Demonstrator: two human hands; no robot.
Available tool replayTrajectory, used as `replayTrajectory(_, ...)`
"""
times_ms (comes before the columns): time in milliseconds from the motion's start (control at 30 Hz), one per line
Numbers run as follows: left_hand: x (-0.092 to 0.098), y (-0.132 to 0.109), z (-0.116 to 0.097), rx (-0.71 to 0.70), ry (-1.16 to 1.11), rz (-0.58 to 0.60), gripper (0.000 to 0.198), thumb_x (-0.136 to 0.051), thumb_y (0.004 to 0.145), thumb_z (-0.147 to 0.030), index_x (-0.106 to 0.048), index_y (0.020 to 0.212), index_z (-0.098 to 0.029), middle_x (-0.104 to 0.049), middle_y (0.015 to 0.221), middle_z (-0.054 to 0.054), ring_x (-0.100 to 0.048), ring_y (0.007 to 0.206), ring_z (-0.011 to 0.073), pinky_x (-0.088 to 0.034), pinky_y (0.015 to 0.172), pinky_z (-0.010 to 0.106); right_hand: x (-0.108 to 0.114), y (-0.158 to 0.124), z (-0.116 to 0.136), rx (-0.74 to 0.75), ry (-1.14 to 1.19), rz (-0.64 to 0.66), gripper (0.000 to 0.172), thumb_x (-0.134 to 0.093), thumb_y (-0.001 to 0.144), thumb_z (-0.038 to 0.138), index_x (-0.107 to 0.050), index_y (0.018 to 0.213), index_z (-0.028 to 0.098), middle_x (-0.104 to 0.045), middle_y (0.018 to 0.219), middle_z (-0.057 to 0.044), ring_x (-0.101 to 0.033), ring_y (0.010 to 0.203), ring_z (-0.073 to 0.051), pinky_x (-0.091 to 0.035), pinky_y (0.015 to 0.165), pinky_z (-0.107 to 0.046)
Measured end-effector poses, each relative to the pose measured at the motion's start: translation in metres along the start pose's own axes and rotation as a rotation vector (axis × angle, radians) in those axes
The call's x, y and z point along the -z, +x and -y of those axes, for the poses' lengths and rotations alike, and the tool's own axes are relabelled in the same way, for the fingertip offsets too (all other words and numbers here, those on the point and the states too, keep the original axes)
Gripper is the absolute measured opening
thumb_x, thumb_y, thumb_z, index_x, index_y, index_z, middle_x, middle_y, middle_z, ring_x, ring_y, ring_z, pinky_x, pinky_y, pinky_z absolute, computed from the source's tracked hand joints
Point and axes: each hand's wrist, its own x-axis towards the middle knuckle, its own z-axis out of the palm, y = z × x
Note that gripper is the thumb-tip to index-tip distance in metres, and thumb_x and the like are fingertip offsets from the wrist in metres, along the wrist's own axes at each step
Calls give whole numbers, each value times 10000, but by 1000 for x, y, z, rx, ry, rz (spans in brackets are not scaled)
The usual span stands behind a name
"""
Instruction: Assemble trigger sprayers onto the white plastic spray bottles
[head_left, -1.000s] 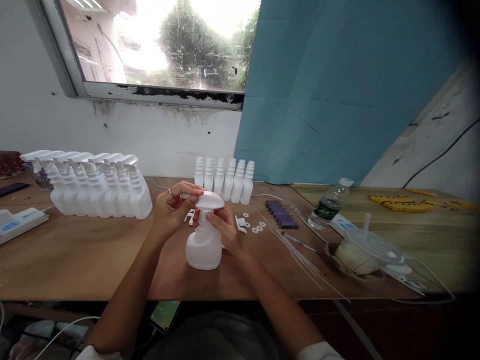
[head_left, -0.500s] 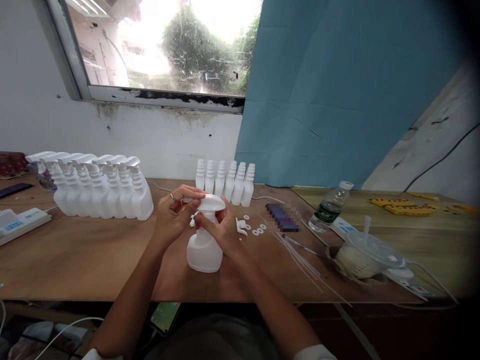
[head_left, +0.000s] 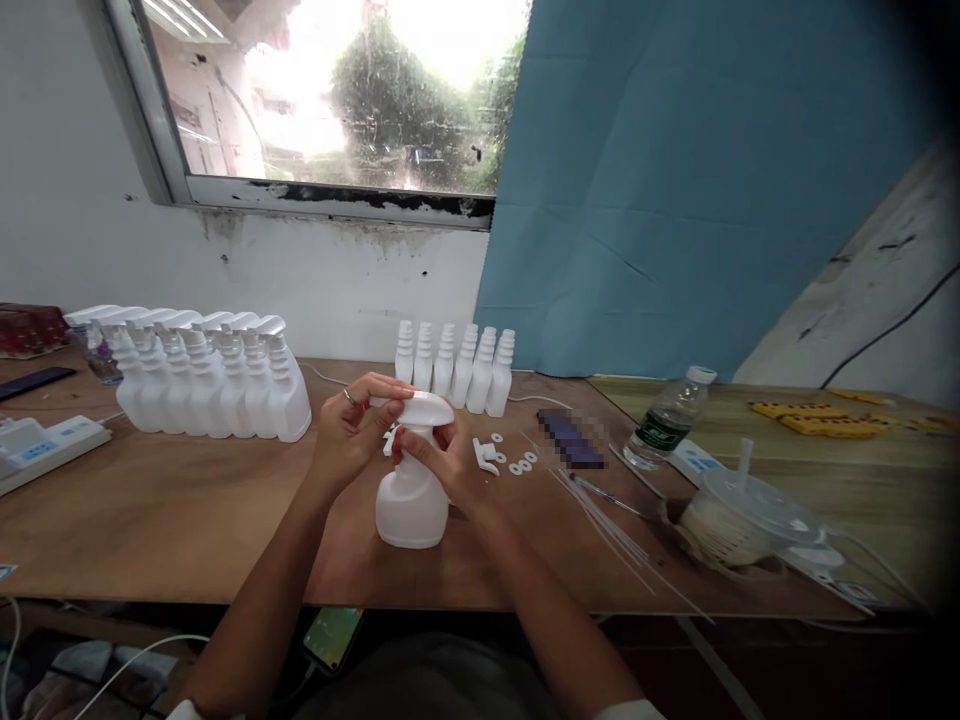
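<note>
The spray bottle (head_left: 412, 510) stands upright near the front edge of the brown table (head_left: 187, 520). The left hand (head_left: 354, 430) pinches its spray head (head_left: 424, 408) between thumb and fingers; the right hand (head_left: 451, 468) closes around the bottle's neck, hiding whether the head is fully fastened. Right of the spray bottle lie thin tubes (head_left: 611, 535); just beyond it, to the right, are loose rings (head_left: 520, 467) and a trigger-like piece (head_left: 486, 457). Farther back on its left, a row of headed bottles (head_left: 202, 390) looks finished. Behind it, six bare bottles (head_left: 463, 378) appear left to do, so the work seems about midway. The spray bottle is milky, rounded plastic; its head is smooth and curved, the tubes slender, the rings flat, the bare bottles' necks ridged.
</note>
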Motion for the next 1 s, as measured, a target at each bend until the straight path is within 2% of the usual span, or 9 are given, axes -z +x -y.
replayTrajectory(200,-6,-8,-2,-30,86,-53,116,-625,896,-265,-709,961,-218,-669,1057,69,-622,974,181,-495,818,277,5,-1,-4,34,15,64,344,-723,796,416,-584,978,160,-650,764,-46,-624,640,-179,-507,596,-316)
replayTrajectory(300,-5,-16,-1,-7,114,-97,276,-608,906,-285,-650,1175,-239,-620,1212,86,-586,1075,191,-493,878,288,5,1,-7,33,16,45,340,-755,769,371,-575,974,168,-647,763,-36,-618,635,-175,-508,592,-316)
replayTrajectory(400,4,-31,8,56,33,-184,458,-598,905,-336,-505,1348,-266,-569,1298,98,-578,1089,200,-524,838,300,7,5,-1,-53,39,81,382,-768,747,375,-568,1011,185,-642,795,-24,-615,653,-170,-522,625,-326)
replayTrajectory(467,15,-46,18,140,8,-206,427,-602,897,-362,-530,1298,-233,-615,1189,100,-607,997,196,-530,779,294,8,7,7,-119,55,148,433,-777,732,367,-562,1069,203,-643,820,-10,-617,667,-162,-524,658,-323)
replayTrajectory(533,28,-65,27,280,47,-137,356,-606,890,-379,-585,1191,-189,-649,1066,99,-622,929,197,-523,777,302,9,10,15,-183,43,239,450,-778,726,349,-572,1100,210,-646,817,5,-618,695,-152,-512,693,-303)
replayTrajectory(600,37,-82,33,426,112,29,338,-622,877,-382,-606,1147,-178,-660,1035,101,-632,918,205,-520,823,328,7,10,20,-251,6,311,389,-760,742,353,-605,1064,199,-645,778,11,-611,713,-145,-493,696,-276)
replayTrajectory(733,40,-102,34,538,186,277,406,-689,825,-334,-600,1207,-231,-638,1184,87,-635,960,216,-515,892,356,1,8,16,-240,-113,214,250,-700,800,407,-644,863,172,-618,684,11,-580,649,-129,-465,635,-255)
replayTrajectory(900,36,-101,23,518,335,311,437,-734,768,-305,-612,1185,-263,-677,1111,30,-622,903,209,-497,876,350,-2,5,4,-209,-130,240,292,-704,811,407,-673,996,184,-657,785,-13,-614,742,-161,-494,688,-285)
replayTrajectory(1000,50,-96,25,505,510,278,408,-716,772,-351,-610,1153,-250,-678,1007,24,-608,864,214,-490,832,350,3,4,1,-114,-181,167,343,-712,806,400,-654,1079,200,-669,1085,-69,-619,984,-210,-503,827,-327)
